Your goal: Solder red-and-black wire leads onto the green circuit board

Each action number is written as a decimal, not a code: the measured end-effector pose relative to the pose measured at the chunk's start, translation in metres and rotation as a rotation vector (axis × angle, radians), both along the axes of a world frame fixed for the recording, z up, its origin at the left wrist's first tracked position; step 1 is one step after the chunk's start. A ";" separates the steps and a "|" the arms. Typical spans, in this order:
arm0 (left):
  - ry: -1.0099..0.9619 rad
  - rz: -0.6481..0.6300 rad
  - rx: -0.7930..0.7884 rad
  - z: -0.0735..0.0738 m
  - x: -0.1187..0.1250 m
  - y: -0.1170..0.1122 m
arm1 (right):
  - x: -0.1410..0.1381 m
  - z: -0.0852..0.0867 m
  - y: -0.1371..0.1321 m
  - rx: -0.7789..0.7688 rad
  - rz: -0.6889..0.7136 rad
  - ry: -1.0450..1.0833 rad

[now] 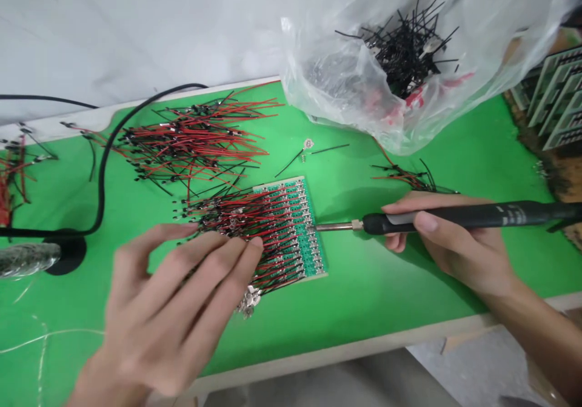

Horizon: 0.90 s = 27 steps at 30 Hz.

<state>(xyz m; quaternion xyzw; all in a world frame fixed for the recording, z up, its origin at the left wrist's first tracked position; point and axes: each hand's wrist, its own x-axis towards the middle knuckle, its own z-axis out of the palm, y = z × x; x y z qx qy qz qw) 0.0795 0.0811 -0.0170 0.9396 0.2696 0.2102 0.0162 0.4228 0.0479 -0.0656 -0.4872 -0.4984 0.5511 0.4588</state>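
Surrounding circuit board, soldering iron, loose wires, plastic bag

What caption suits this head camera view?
Right hand holds a soldering iron beside a green circuit board; left hand rests on its red-black wires.

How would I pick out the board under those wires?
On the green table, find the big heap of red and black wires. Just below lies a small green board with metal pads, wires fanned across it. It alone sits between the left hand and the soldering iron.
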 end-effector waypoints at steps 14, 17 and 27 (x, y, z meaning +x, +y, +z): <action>0.057 -0.054 0.085 -0.017 0.007 0.004 | -0.001 0.000 -0.001 0.006 0.008 -0.014; 0.040 -0.042 0.078 -0.017 0.007 0.006 | 0.000 0.000 0.000 0.008 0.002 -0.006; 0.025 -0.066 0.086 -0.025 0.002 0.005 | 0.000 -0.001 -0.001 0.003 0.004 0.005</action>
